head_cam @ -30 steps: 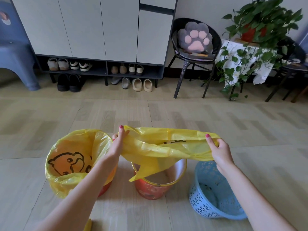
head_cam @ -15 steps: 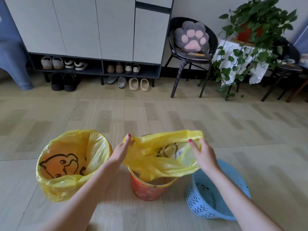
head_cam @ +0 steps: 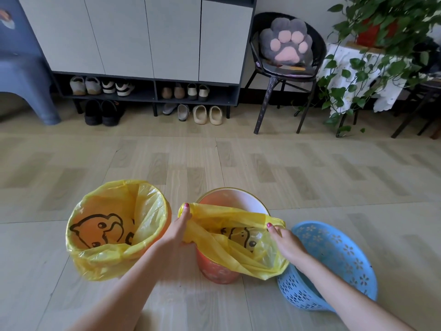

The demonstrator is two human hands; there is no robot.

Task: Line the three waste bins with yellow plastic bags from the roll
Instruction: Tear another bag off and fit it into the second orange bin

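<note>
Hands [head_cam: 232, 232] grip yellow bag [head_cam: 241, 256] — far rim [head_cam: 235, 191] bare

One head-worn wide-angle view looks forward and down, close over the floor [head_cam: 214, 163], toward a far cabinet [head_cam: 148, 34].

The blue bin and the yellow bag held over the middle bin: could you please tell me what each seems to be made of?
Blue bin: apparently moulded plastic, with a smooth, even colour and flower-shaped cut-outs through its wall.
Yellow bag: thin plastic film, glossy and translucent; it wrinkles and drapes over the near rim of the middle bin.
</note>
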